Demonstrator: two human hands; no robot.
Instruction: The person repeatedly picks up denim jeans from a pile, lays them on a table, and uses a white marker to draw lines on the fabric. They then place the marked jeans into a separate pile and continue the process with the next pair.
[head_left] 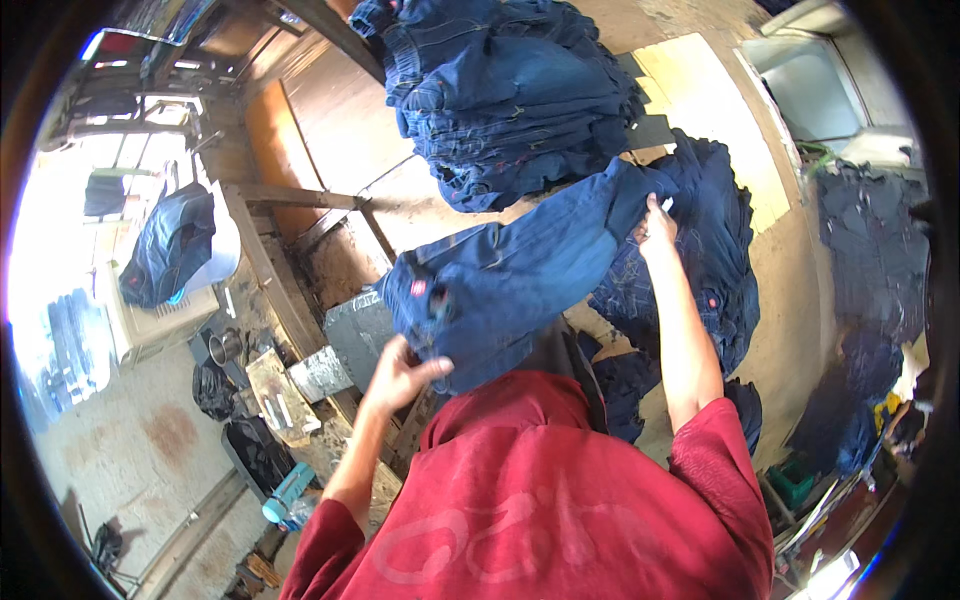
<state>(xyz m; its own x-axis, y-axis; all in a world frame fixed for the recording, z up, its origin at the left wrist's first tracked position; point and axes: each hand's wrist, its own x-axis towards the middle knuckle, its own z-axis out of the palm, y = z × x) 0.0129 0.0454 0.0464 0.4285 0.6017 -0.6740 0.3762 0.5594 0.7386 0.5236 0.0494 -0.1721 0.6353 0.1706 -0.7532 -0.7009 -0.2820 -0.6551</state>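
Jeans (500,290) stretched mid-air, centre frame. Left hand (400,375) grips waistband at 7 o'clock; right hand (655,228) pinches leg end at 2 o'clock. Judgement: keep fabric taut, level, before laying on stack (510,90) at 12 o'clock.

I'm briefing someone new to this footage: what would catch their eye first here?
First the pair of dark blue jeans stretched across the middle, its waistband end in the left hand and its other end in the raised right hand. Next, the tall stack of folded jeans on the wooden table beyond, and the bright window at left.
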